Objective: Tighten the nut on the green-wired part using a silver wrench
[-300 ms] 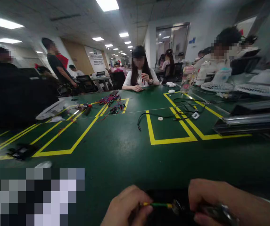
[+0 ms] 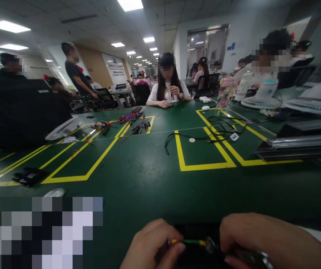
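Low in the view, my left hand (image 2: pixel 154 244) pinches one end of a thin green and yellow piece (image 2: pixel 194 242) between thumb and fingertips. A small round metal part (image 2: pixel 210 244) is at the piece's right end. Closed around a dark tool with shiny metal parts (image 2: pixel 257 257), my right hand (image 2: pixel 250 235) is just right of the metal part. The tool is partly hidden by my fingers, and I cannot make out its kind. A black surface (image 2: pixel 190 228) lies beneath both hands.
Yellow tape outlines (image 2: pixel 207 167) mark the green table (image 2: pixel 149 194). Black cables (image 2: pixel 177 135) and a white disc (image 2: pixel 192 140) lie ahead. Bundled wires (image 2: pixel 130 116) are farther left, metal profiles (image 2: pixel 300 142) and fans (image 2: pixel 261 101) right. A person (image 2: pixel 167 89) sits opposite.
My right hand has shifted slightly left with its tool, closer to the round metal part. My left hand still pinches the green and yellow piece. The whole view has shifted slightly.
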Motion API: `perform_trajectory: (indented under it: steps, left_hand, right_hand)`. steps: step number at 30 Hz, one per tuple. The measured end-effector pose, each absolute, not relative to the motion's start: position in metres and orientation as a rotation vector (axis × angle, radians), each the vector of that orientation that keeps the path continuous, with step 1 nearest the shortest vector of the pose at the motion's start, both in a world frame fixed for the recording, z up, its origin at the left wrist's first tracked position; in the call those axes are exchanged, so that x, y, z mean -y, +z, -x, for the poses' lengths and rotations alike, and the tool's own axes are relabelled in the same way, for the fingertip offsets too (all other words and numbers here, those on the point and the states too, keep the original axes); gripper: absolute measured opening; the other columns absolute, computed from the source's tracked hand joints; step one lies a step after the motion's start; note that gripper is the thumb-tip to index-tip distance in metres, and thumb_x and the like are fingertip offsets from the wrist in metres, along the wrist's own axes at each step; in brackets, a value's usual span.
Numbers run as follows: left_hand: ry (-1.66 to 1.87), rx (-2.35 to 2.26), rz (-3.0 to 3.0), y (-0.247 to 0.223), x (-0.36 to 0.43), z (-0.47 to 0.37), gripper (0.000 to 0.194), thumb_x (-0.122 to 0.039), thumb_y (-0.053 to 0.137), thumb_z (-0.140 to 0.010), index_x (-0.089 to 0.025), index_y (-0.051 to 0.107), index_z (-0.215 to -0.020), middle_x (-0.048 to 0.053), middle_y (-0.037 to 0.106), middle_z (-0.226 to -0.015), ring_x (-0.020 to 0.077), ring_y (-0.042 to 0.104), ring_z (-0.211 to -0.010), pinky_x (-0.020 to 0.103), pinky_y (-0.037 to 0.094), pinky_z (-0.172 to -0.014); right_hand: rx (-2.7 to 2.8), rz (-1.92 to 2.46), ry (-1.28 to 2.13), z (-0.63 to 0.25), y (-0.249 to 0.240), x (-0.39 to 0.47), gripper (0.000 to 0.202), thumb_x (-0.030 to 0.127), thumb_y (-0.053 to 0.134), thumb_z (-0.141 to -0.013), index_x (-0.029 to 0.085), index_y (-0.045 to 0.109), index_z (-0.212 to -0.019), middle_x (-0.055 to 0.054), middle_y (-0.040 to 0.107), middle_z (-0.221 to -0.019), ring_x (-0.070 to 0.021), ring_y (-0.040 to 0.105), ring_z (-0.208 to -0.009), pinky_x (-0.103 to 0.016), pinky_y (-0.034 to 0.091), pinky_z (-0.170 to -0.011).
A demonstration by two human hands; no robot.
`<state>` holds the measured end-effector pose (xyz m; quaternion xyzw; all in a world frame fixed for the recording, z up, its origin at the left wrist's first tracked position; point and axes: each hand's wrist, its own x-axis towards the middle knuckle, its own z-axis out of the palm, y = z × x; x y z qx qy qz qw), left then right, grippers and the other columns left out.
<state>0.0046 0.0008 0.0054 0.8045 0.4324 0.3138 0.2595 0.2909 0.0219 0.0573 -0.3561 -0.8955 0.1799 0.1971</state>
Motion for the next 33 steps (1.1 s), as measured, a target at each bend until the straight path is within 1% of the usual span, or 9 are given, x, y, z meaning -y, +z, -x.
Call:
perform_trajectory:
  steps: [3, 6, 9, 11, 14, 20, 25, 29, 33]
  left_hand:
    - [0.847, -1.167, -2.187, 0.004, -0.001, -0.007, 0.014, -0.014, 0.065, -0.093, -0.021, 0.076, -0.088, 0.004, 0.076, -0.077, 0.0184, 0.073, -0.067, 0.023, 0.053, -0.060]
    - [0.856, -1.171, -2.190, 0.004, -0.001, -0.007, 0.014, -0.014, 0.064, -0.093, -0.020, 0.076, -0.088, 0.004, 0.076, -0.076, 0.0183, 0.073, -0.067, 0.023, 0.052, -0.059]
    - [0.855, -1.172, -2.188, 0.005, -0.002, -0.008, 0.014, -0.012, 0.064, -0.091, -0.019, 0.077, -0.090, 0.005, 0.077, -0.077, 0.0186, 0.074, -0.069, 0.023, 0.052, -0.061]
    - [0.852, -1.171, -2.184, 0.005, -0.002, -0.008, 0.015, -0.012, 0.064, -0.091, -0.019, 0.077, -0.089, 0.005, 0.077, -0.077, 0.0180, 0.073, -0.068, 0.022, 0.052, -0.060]
    - [0.848, -1.172, -2.184, 0.005, -0.001, -0.009, 0.015, -0.012, 0.064, -0.092, -0.019, 0.076, -0.088, 0.004, 0.076, -0.075, 0.0172, 0.072, -0.066, 0.022, 0.050, -0.059]
    - [0.874, -1.173, -2.180, 0.004, -0.001, -0.008, 0.015, -0.012, 0.063, -0.092, -0.020, 0.076, -0.088, 0.004, 0.076, -0.076, 0.0168, 0.072, -0.067, 0.022, 0.050, -0.060]
    - [0.851, -1.181, -2.189, 0.007, -0.002, -0.009, 0.015, -0.011, 0.063, -0.092, -0.020, 0.075, -0.087, 0.003, 0.076, -0.075, 0.0163, 0.072, -0.067, 0.021, 0.050, -0.060]
    - [0.887, -1.176, -2.189, 0.007, -0.001, -0.009, 0.016, -0.009, 0.064, -0.092, -0.020, 0.075, -0.086, 0.002, 0.076, -0.075, 0.0149, 0.072, -0.065, 0.020, 0.050, -0.060]
    - [0.899, -1.174, -2.182, 0.007, -0.001, -0.009, 0.017, -0.008, 0.064, -0.091, -0.020, 0.075, -0.086, 0.002, 0.078, -0.077, 0.0154, 0.074, -0.069, 0.020, 0.052, -0.063]
  right_hand:
    - [2.504, 0.927, 0.435, -0.286, 0.051, -0.022, 0.027, 0.003, 0.061, -0.069, 0.028, 0.057, -0.078, 0.008, 0.069, -0.062, -0.0130, 0.063, -0.043, -0.020, 0.039, -0.040]
    - [2.446, 0.902, 0.393, -0.285, 0.045, -0.022, 0.024, 0.005, 0.057, -0.072, 0.029, 0.054, -0.078, 0.008, 0.067, -0.060, -0.0131, 0.060, -0.040, -0.020, 0.036, -0.036]
    - [2.446, 0.936, 0.336, -0.284, 0.046, -0.023, 0.024, 0.006, 0.057, -0.070, 0.028, 0.051, -0.074, 0.008, 0.065, -0.058, -0.0133, 0.058, -0.037, -0.021, 0.032, -0.035]
    - [2.502, 0.946, 0.390, -0.284, 0.049, -0.025, 0.024, 0.006, 0.058, -0.071, 0.028, 0.050, -0.074, 0.008, 0.066, -0.059, -0.0133, 0.059, -0.039, -0.021, 0.034, -0.037]
    - [2.560, 0.908, 0.512, -0.287, 0.052, -0.028, 0.022, 0.008, 0.058, -0.077, 0.028, 0.051, -0.077, 0.007, 0.068, -0.063, -0.0144, 0.061, -0.043, -0.021, 0.036, -0.040]
    - [2.674, 0.958, 0.562, -0.286, 0.061, -0.030, 0.021, 0.008, 0.062, -0.075, 0.027, 0.052, -0.077, 0.004, 0.070, -0.067, -0.0164, 0.062, -0.048, -0.022, 0.034, -0.044]
    - [2.750, 1.088, 0.665, -0.283, 0.070, -0.036, 0.021, 0.012, 0.066, -0.081, 0.027, 0.052, -0.077, 0.004, 0.071, -0.071, -0.0185, 0.064, -0.055, -0.024, 0.034, -0.049]
    - [2.777, 1.023, 0.794, -0.284, 0.074, -0.039, 0.017, 0.014, 0.063, -0.084, 0.027, 0.053, -0.082, 0.002, 0.072, -0.076, -0.0194, 0.065, -0.058, -0.024, 0.035, -0.050]
    - [2.828, 1.061, 0.799, -0.282, 0.081, -0.041, 0.013, 0.017, 0.061, -0.088, 0.027, 0.055, -0.083, -0.001, 0.075, -0.077, -0.0227, 0.068, -0.060, -0.025, 0.033, -0.050]
